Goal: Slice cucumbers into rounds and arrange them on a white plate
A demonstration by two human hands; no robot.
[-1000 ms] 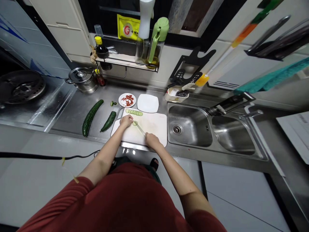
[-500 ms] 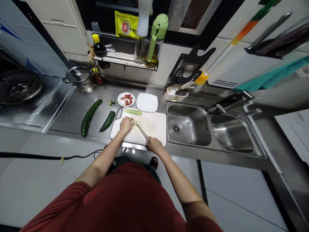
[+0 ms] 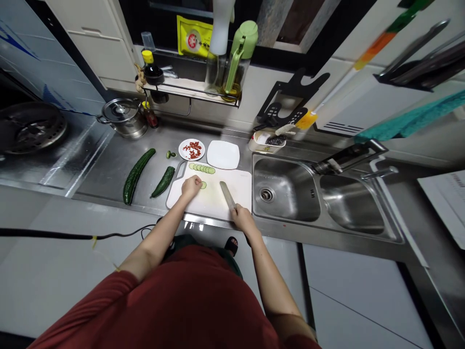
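Slice (image 3: 204, 185) on board (image 3: 210, 206), immediately right of the left hand (image 3: 191, 187), the nearer hand; fingers curled, grip on slice undeterminable. Right hand (image 3: 242, 218) closed round knife (image 3: 227, 195), its long axis running far-left to near-right, apart from slice.

We log on the grey steel counter (image 3: 109, 167): white rectangular cutting board (image 3: 210, 204) left of rectangular steel sink (image 3: 288, 191); round green cucumber slices (image 3: 202, 168) on the board; square white plate (image 3: 223, 154) behind it; long green cucumber (image 3: 137, 177) to its left.
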